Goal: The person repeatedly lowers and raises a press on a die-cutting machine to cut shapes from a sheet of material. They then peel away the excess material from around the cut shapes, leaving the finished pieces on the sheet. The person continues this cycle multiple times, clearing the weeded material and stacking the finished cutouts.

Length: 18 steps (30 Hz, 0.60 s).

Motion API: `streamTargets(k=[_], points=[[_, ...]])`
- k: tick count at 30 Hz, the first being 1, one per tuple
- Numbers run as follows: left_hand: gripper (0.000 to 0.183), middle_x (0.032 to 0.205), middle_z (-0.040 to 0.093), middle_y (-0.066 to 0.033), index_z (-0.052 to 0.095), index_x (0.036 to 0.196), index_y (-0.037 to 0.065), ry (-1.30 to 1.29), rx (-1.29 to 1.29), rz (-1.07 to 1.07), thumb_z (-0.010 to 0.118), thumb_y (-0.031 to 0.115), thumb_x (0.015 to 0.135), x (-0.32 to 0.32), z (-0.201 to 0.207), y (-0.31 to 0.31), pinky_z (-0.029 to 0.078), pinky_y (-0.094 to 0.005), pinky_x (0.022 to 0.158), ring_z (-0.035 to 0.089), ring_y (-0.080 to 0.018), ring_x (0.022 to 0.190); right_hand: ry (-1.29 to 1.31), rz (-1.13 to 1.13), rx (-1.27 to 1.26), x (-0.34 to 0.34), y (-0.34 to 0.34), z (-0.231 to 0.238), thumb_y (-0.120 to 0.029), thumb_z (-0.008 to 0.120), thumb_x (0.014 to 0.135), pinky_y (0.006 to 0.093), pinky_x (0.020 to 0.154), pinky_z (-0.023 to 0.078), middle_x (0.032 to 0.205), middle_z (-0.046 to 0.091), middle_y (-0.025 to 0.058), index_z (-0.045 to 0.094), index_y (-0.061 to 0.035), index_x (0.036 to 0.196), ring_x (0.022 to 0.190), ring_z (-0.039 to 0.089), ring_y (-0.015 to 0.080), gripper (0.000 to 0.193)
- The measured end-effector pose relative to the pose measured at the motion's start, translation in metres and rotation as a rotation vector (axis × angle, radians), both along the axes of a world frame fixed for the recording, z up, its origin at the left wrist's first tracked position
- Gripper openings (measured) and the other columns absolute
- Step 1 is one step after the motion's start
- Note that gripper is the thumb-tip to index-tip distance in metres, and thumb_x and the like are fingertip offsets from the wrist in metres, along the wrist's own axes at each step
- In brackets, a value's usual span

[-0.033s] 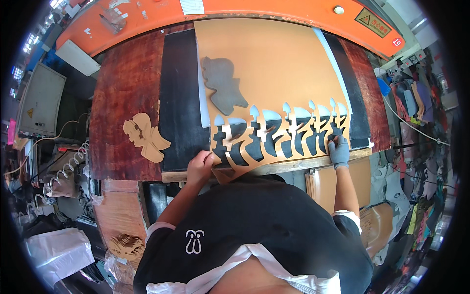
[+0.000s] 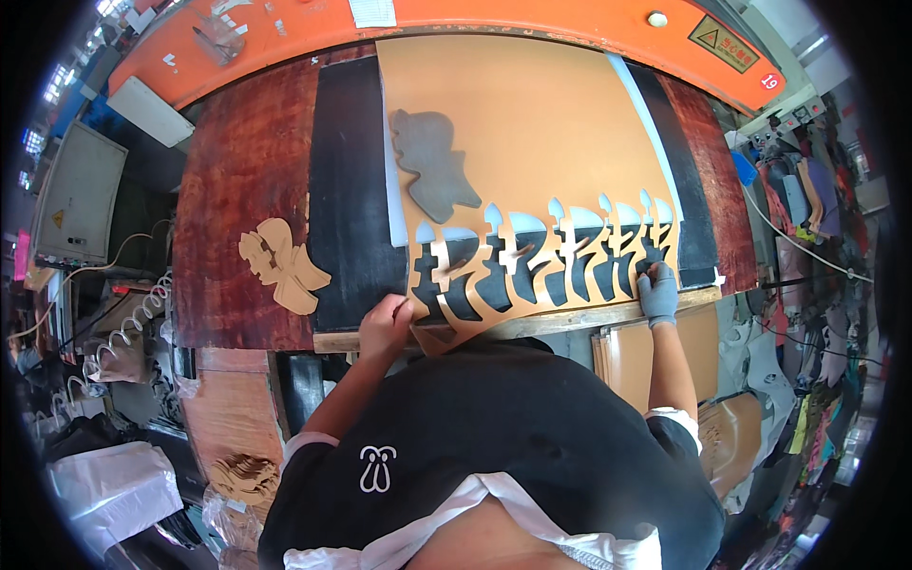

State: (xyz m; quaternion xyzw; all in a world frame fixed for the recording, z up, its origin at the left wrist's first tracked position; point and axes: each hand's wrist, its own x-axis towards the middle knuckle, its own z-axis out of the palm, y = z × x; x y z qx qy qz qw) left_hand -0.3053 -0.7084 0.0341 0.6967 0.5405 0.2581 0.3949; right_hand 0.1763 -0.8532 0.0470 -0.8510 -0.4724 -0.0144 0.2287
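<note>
- A yellow warning label (image 2: 722, 45) with a triangle and a round red sticker (image 2: 769, 82) mark the orange machine (image 2: 570, 14).
- The tan sheet (image 2: 532, 123) lies ahead, its cut-out near edge between the hands.
- Left hand (image 2: 385, 323) pinches its near-left edge.
- Gloved right hand (image 2: 657, 294) curls at its near-right end; cannot tell whether it grips.

At the near edge of the table (image 2: 237, 171), the left hand (image 2: 383, 325) pinched the near-left corner of a tan sheet (image 2: 541, 123), and the gloved right hand (image 2: 658, 294) touched its near-right corner. A grey shaped piece (image 2: 433, 166) lay on the sheet's left side. Tan cut pieces (image 2: 296, 278) rested toward the table's left edge.
</note>
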Motion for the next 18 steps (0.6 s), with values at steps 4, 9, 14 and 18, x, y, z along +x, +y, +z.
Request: streamTargets(k=[4,9,14,18], points=[[0.011,0.074,0.058,-0.0087,0.061,0.089,0.007,-0.036,0.305,-0.079,0.062,0.016,0.083,-0.018,-0.004,-0.013,0.045,-0.0401,0.064,0.058,-0.0283,0.069,0.041,-0.060,-0.014,0.000,-0.006,-0.001,-0.018,0.065,0.078,0.0385,0.067,0.046,0.079,0.056,0.0127,0.050,-0.0020,0.105,0.074,0.058,0.0294,0.035],[0.017,0.070,0.056,-0.0051,0.059,0.095,0.008,0.055,0.429,-0.178,0.064,0.014,0.080,-0.017,-0.018,-0.006,0.041,-0.0368,0.063,0.056,-0.0246,0.064,0.009,-0.246,-0.063,0.002,0.001,0.000,-0.025,0.066,0.078,0.0390,0.065,0.047,0.075,0.056,0.0119,0.049,-0.0023,0.116,0.070,0.059,0.0294,0.048],[0.025,0.066,0.054,-0.0049,0.057,0.101,0.007,0.030,0.467,-0.221,0.066,0.012,0.078,-0.013,-0.026,0.003,0.041,-0.0377,0.060,0.055,-0.0250,0.061,-0.134,-0.351,-0.090,0.015,-0.007,-0.008,-0.034,0.067,0.078,0.0425,0.068,0.047,0.079,0.060,0.0170,0.062,-0.0023,0.073,0.073,0.058,0.0366,0.032],[0.028,0.064,0.053,-0.0059,0.057,0.103,0.007,0.040,0.588,-0.211,0.066,0.010,0.077,-0.017,-0.029,-0.002,0.042,-0.0386,0.055,0.054,-0.0253,0.058,-0.192,-0.144,-0.095,0.018,-0.019,-0.001,-0.036,0.067,0.080,0.0429,0.069,0.045,0.072,0.059,0.0183,0.062,-0.0012,0.073,0.074,0.057,0.0370,0.035]])
